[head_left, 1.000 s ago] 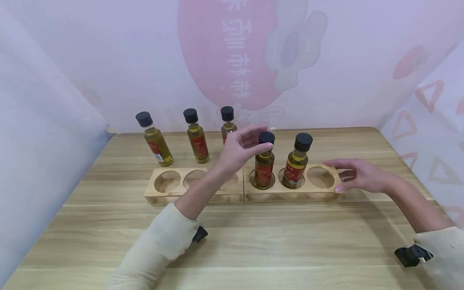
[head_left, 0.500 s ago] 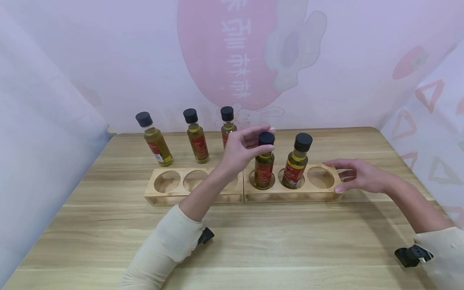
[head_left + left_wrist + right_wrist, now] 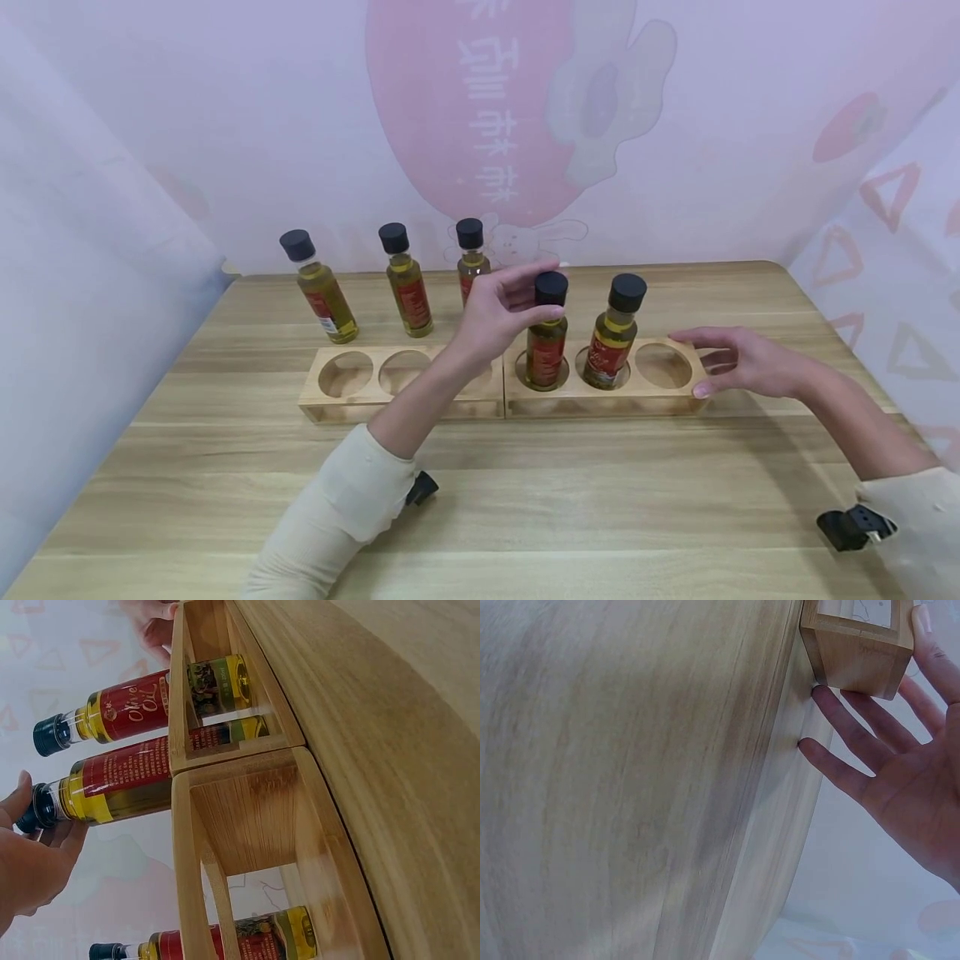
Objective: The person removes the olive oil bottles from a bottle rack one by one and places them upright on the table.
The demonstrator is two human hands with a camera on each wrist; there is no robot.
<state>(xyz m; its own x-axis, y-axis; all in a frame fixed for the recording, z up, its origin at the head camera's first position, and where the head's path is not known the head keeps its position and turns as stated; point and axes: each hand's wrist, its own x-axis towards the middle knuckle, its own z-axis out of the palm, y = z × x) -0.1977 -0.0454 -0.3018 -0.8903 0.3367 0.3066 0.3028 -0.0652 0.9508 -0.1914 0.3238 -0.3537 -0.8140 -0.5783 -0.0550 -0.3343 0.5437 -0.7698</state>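
My left hand [image 3: 498, 312] holds an olive oil bottle [image 3: 546, 354] by its black cap, thumb on the near side and fingers behind. This bottle stands in the left hole of the right wooden bottle rack [image 3: 600, 407]. A second olive oil bottle [image 3: 609, 350] with a red label is in the middle hole, leaning slightly. In the left wrist view, the lower ends of both bottles [image 3: 127, 784] show inside the rack. My right hand [image 3: 757, 362] grips the rack's right end, thumb at the front corner and index finger at the back; its lower fingers spread beneath in the right wrist view.
A matching left rack [image 3: 322, 400] butts against the right one, partly behind my left forearm. Behind it stand three more bottles: a far left bottle [image 3: 328, 304], a middle bottle [image 3: 410, 296] and a third bottle [image 3: 471, 265] partly hidden by my hand. Printed curtains surround the wooden table [image 3: 570, 517].
My left forearm has shifted slightly right, while the left hand stays at the bottle's cap. The bottles, racks and right hand show no visible movement.
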